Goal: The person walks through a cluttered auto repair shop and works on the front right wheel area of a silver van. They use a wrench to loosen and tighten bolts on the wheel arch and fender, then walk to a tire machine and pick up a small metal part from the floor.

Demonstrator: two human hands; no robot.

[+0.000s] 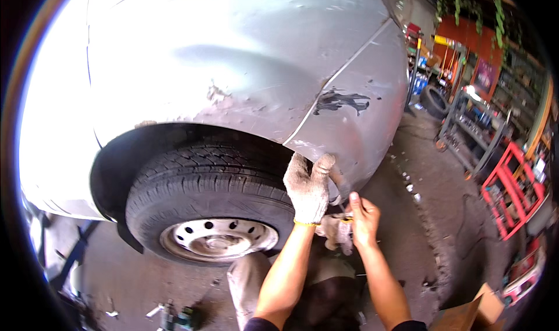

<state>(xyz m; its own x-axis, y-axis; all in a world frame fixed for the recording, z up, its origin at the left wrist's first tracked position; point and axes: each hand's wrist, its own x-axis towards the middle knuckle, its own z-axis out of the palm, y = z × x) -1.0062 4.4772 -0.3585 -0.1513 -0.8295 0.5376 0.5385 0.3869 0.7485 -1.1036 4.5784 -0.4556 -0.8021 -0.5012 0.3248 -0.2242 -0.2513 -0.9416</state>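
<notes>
A loose tyre (428, 102) and dented car (250, 78) show a workshop.

The fender (250, 63) is glossy painted metal, roughened by dents; the bumper (372, 139) looks like smooth painted plastic, though glare makes that uncertain. Matt, grooved rubber tyre (201, 182); dull metal wheel (220, 241). The left glove (308, 196) and loose glove (331, 229) are matt knitted cloth.

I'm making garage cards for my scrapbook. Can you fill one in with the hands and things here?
Left hand: wears a pale knitted glove, at the lower edge of the silver car bumper; contact unclear
Right hand: bare, appears to hold a loose pale glove
Black rubber tire: around a pale metal wheel
Marks: black smears on the bumper
Lower right: brown cardboard box
</notes>
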